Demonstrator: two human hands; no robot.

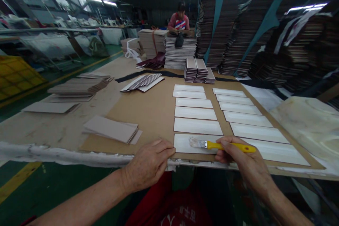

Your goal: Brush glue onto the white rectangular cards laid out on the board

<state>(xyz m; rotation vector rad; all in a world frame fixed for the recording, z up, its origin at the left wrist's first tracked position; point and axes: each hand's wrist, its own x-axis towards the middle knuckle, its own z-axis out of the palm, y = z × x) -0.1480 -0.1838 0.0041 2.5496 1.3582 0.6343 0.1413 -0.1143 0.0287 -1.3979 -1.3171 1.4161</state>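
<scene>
My right hand grips a paintbrush by its yellow handle. The bristles rest on the nearest white rectangular panel in the left column. At that panel's left end is my left hand, its fingers bent together with the tips on the edge. Behind this panel several more white panels lie in a row running away from me. A second column of white panels lies to the right, the closest one just beyond my right hand. Their upper faces look smooth and slightly shiny.
Loose beige boards lie left of my hands, with a larger pile farther left. Fanned thin panels and small stacks stand farther back. Tall dark stacks rise behind. A person is across the table.
</scene>
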